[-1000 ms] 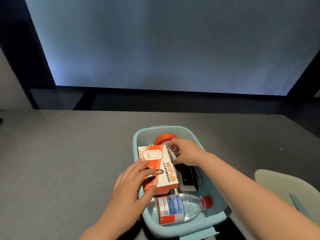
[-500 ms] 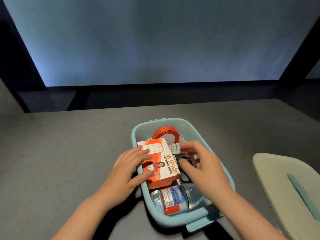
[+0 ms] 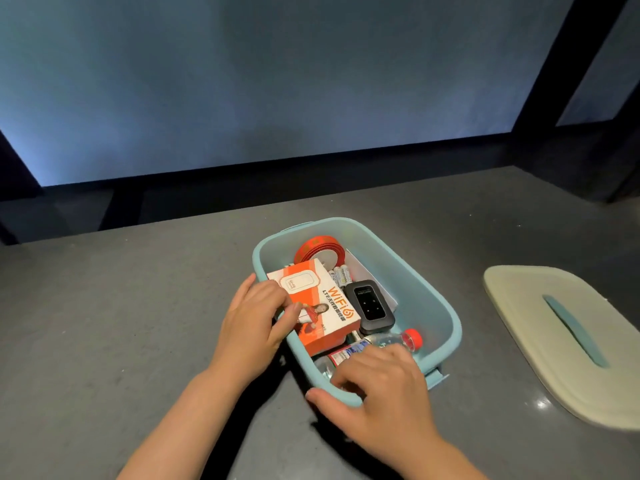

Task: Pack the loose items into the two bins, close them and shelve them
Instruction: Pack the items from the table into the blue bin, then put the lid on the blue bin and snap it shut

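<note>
A light blue bin (image 3: 426, 283) stands on the grey table. Inside lie an orange and white WiFi box (image 3: 329, 308), a red tape roll (image 3: 316, 249), a few batteries (image 3: 341, 276), a black pocket router (image 3: 369, 304) and a clear water bottle (image 3: 398, 339) with a red cap. My left hand (image 3: 252, 323) holds the left side of the WiFi box, fingers curled over its edge at the bin's left rim. My right hand (image 3: 381, 386) grips the bin's near rim, thumb outside and fingers inside over the bottle.
The bin's pale lid (image 3: 540, 327), with a blue handle strip, lies flat on the table to the right, apart from the bin. The dark grey table (image 3: 138, 323) ends at a far edge below a large pale screen. No second bin is in view.
My right hand drew back from the items in the bin's middle and took hold of the near rim, uncovering the black router. My left hand stayed on the WiFi box.
</note>
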The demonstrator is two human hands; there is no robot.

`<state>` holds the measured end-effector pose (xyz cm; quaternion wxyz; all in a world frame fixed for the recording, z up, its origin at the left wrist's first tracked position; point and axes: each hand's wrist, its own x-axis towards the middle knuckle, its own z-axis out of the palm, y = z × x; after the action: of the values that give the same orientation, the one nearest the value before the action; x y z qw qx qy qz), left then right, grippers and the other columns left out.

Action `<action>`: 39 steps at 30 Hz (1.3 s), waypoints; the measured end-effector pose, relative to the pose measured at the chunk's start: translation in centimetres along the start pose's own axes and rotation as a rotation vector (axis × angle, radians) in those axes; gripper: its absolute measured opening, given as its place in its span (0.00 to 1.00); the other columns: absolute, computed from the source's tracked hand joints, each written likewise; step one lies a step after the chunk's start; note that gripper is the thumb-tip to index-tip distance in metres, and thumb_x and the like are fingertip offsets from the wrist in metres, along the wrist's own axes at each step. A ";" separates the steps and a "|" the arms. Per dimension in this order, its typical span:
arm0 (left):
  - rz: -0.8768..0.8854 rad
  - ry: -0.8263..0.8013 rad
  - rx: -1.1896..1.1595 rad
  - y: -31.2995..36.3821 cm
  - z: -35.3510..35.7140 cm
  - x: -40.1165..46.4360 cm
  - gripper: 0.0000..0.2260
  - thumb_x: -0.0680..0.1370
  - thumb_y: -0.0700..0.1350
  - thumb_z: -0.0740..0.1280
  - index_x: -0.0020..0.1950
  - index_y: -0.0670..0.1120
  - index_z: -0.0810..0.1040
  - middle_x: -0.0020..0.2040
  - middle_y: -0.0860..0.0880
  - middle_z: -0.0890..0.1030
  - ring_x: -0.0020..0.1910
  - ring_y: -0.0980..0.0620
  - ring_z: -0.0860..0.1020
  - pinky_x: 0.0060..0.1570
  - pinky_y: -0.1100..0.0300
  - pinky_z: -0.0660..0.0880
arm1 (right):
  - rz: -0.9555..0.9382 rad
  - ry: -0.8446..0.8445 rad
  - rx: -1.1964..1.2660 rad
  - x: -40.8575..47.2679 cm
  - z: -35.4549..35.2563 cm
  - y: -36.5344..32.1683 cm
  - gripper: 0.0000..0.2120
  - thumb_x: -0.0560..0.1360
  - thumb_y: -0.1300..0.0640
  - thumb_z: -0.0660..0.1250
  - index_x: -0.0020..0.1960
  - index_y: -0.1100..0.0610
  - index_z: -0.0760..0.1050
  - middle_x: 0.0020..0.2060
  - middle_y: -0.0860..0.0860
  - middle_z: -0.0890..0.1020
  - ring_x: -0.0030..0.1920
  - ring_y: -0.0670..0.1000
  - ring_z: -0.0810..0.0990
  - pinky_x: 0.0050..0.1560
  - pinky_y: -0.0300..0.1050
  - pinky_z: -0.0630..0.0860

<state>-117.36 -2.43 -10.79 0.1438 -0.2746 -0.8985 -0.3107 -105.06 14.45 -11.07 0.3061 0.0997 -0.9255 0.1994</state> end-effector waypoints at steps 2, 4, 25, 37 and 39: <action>-0.003 0.010 0.009 0.1 -0.2 -0.3 0.14 0.78 0.57 0.55 0.37 0.52 0.69 0.36 0.57 0.72 0.40 0.57 0.71 0.69 0.56 0.60 | -0.028 -0.032 0.038 0.0 -0.4 1.0 0.17 0.66 0.39 0.73 0.29 0.49 0.75 0.26 0.41 0.74 0.31 0.43 0.71 0.40 0.44 0.66; 0.000 0.035 0.001 0.1 -0.4 -1.0 0.14 0.77 0.57 0.56 0.36 0.51 0.70 0.34 0.57 0.72 0.38 0.58 0.69 0.68 0.57 0.60 | -0.026 -0.080 0.134 0.2 -1.1 2.3 0.14 0.66 0.40 0.74 0.32 0.49 0.78 0.28 0.40 0.76 0.33 0.41 0.72 0.43 0.43 0.67; -0.164 0.050 -0.057 4.8 -1.2 -3.8 0.07 0.70 0.56 0.72 0.37 0.56 0.77 0.34 0.61 0.76 0.39 0.61 0.73 0.37 0.61 0.70 | 0.276 -0.355 0.620 3.3 -3.0 8.7 0.06 0.71 0.65 0.74 0.45 0.56 0.82 0.53 0.45 0.83 0.69 0.38 0.67 0.69 0.40 0.64; 0.011 -0.099 -0.121 10.1 3.5 1.0 0.07 0.74 0.55 0.65 0.49 0.57 0.78 0.49 0.62 0.77 0.50 0.56 0.76 0.50 0.52 0.73 | 0.451 -0.075 0.318 0.2 -6.7 13.7 0.13 0.70 0.60 0.74 0.52 0.47 0.80 0.51 0.36 0.79 0.58 0.37 0.73 0.60 0.29 0.65; 0.041 -0.103 -0.085 11.1 4.4 1.8 0.12 0.73 0.59 0.60 0.50 0.57 0.78 0.51 0.61 0.78 0.51 0.54 0.76 0.50 0.51 0.73 | 0.609 -0.006 0.209 -2.0 -7.9 16.9 0.14 0.70 0.59 0.73 0.52 0.46 0.80 0.50 0.35 0.78 0.55 0.38 0.74 0.56 0.26 0.64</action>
<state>-112.74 8.36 -8.09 0.0919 -0.3146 -0.8850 -0.3308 -104.47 33.18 -11.70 0.2178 -0.1505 -0.8881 0.3758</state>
